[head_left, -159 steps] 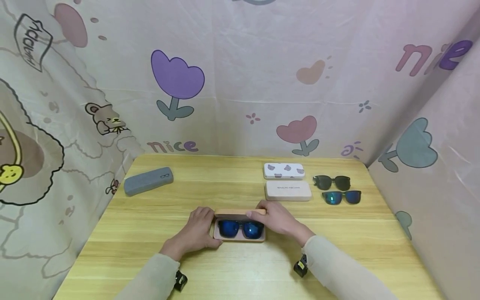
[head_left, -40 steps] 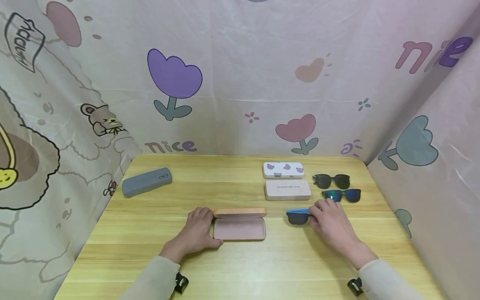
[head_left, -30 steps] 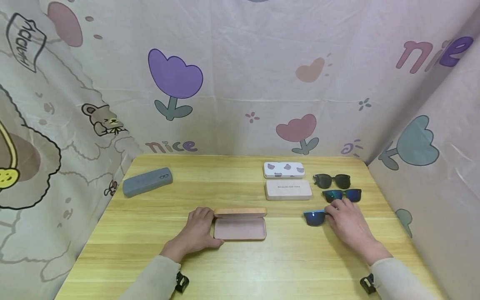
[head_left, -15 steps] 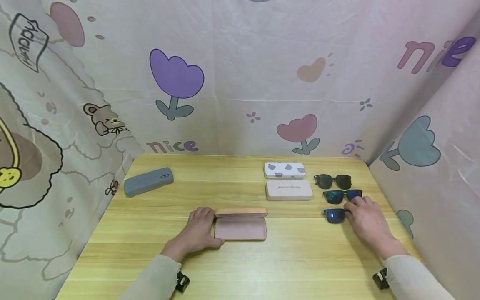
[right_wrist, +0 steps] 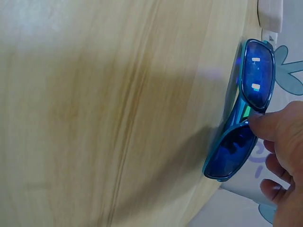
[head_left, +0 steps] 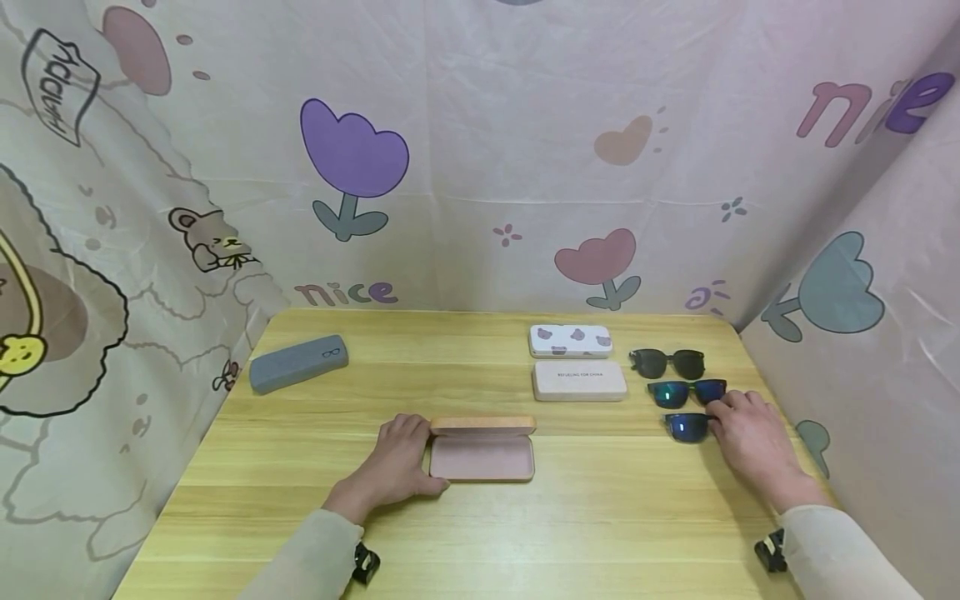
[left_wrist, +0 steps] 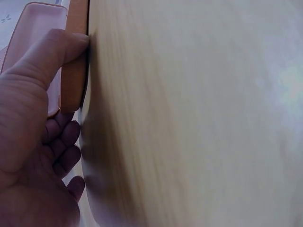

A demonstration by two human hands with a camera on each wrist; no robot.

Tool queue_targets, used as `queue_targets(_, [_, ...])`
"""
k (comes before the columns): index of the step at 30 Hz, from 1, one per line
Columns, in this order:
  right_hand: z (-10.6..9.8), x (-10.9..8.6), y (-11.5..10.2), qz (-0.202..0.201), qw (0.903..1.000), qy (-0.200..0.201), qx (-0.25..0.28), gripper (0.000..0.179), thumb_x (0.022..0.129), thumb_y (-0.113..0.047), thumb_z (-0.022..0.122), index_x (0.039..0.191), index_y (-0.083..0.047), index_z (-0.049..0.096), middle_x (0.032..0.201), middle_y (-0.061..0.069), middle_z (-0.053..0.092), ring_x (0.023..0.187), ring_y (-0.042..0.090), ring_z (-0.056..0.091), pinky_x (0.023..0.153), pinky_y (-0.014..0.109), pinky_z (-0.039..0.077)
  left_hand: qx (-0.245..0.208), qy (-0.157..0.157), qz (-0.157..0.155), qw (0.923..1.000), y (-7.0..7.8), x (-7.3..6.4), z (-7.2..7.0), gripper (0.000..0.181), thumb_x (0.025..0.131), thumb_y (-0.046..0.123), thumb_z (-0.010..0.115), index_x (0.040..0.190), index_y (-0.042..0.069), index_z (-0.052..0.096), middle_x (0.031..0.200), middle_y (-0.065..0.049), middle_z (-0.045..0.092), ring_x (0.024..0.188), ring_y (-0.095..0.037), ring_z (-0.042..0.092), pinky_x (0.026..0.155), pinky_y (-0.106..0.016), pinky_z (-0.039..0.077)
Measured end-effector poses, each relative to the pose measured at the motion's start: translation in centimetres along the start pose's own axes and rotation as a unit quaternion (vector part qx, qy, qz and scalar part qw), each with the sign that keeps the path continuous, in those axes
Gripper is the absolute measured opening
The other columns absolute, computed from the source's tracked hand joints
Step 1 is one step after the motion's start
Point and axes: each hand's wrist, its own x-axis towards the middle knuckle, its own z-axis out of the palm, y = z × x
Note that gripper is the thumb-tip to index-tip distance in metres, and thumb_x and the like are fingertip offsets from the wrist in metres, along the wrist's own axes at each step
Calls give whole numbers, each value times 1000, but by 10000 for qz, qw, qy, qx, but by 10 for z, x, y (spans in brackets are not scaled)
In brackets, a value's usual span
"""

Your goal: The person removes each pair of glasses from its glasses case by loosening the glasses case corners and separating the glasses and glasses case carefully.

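My right hand (head_left: 756, 446) pinches blue-mirrored sunglasses (head_left: 686, 427) at the bridge, thumb on the front, low at the table's right side. The right wrist view shows both lenses of these sunglasses (right_wrist: 258, 75); in the head view the hand covers one. Just behind them lie sunglasses with blue-green lenses (head_left: 670, 394), and behind those a black pair (head_left: 654, 363). At mid-table my left hand (head_left: 397, 462) grips the left end of an opened glasses case (head_left: 482, 458) with a wood-look shell and bare pink lining. Its thumb presses the front wall of the case (left_wrist: 75, 85).
A white case with bear prints (head_left: 570, 341) and a cream lettered case (head_left: 579, 381) stand at the back right. A grey case (head_left: 298, 364) lies at the back left. Printed curtains (head_left: 480, 167) enclose the table (head_left: 525, 542) behind and at both sides.
The blue-mirrored sunglasses have left the wood-look case; my right hand has carried them rightward to just in front of the other two pairs. My left hand has stayed on the case.
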Motion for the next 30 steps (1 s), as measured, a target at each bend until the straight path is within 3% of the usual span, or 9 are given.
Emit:
queue_targets(9, [-3, 2, -7, 228, 9997, -59, 52, 30, 87, -4, 73, 116, 0, 71, 107, 22, 66, 96, 42, 55, 75, 55, 42, 3, 10, -39, 10000, 0, -1, -1, 84, 74, 49, 88, 133, -2, 59, 127, -10, 60, 129, -34, 48, 117, -58, 32])
queue_targets(13, [-7, 8, -22, 206, 9996, 170, 42, 29, 86, -2, 70, 115, 1, 72, 106, 23, 67, 97, 44, 57, 78, 59, 45, 13, 6, -26, 10000, 1, -1, -1, 83, 74, 50, 88, 132, -2, 59, 126, -9, 60, 128, -34, 48, 116, -57, 33])
queue_targets(18, [-7, 22, -62, 51, 9988, 438, 215, 25, 89, -9, 72, 112, 1, 74, 104, 20, 69, 97, 43, 60, 79, 59, 46, -8, -5, -32, 10000, 1, -1, -1, 84, 75, 50, 88, 133, -3, 59, 128, -10, 60, 129, -34, 48, 117, -57, 32])
queue_targets(30, [5, 62, -190, -151, 9913, 201, 1291, 30, 98, -30, 74, 110, -2, 74, 107, 13, 70, 103, 33, 62, 93, 54, 49, -40, -11, -56, 10000, 2, -2, -1, 84, 75, 49, 88, 133, -4, 59, 130, -12, 60, 131, -35, 48, 118, -58, 31])
